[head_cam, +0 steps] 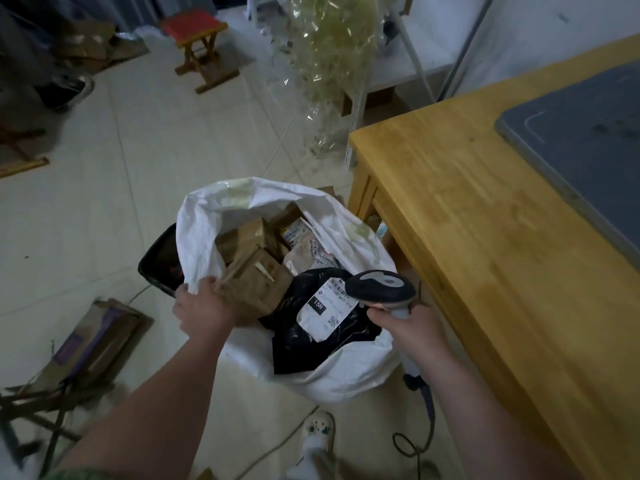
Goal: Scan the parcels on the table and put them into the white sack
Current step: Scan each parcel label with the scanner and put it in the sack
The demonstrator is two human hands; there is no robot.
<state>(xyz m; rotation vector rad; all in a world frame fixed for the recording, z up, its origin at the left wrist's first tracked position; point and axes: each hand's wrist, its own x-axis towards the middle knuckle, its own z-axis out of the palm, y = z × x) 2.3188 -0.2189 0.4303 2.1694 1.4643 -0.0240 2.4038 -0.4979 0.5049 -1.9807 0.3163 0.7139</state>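
One brown parcel point(256, 289) — in left grip point(204, 306)

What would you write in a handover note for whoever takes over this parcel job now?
Left hand grips a brown parcel at the mouth of the white sack.
Right hand holds the scanner above the black parcel.
Done: several parcels lie in the sack.
Left: let the brown parcel go; check the table, only partly in view, for more.

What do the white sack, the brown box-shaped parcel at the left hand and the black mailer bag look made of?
White sack: probably woven plastic, matte, stiff creases. Brown box-shaped parcel: kraft paper or card, dull, creased. Black mailer bag: thin plastic film, glossy, wrinkled, paper label.
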